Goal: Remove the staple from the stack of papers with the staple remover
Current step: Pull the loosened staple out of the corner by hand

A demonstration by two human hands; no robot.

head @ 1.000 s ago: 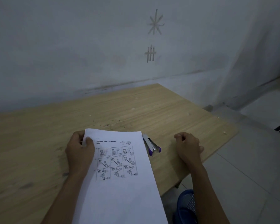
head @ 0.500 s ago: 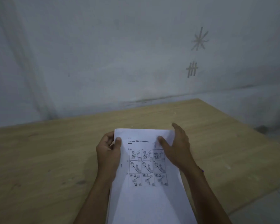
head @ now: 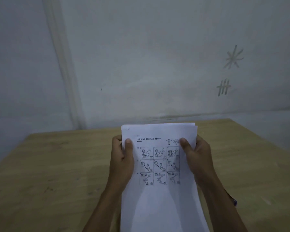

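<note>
A white stack of papers with a printed grid of small drawings is held up above the wooden table. My left hand grips its left edge, thumb on the top sheet. My right hand grips the right edge the same way. The sheets fan apart slightly at the top right corner. A faint mark near the top left corner may be the staple. Only a purple tip of the staple remover shows, on the table behind my right forearm.
A pale wall stands directly behind the table, with scratched marks at the right. The table's right edge runs diagonally past my right arm.
My right hand left the table and took hold of the stack's right edge. Both hands lifted the papers up and tilted them toward me. The view swung left, hiding most of the staple remover.
</note>
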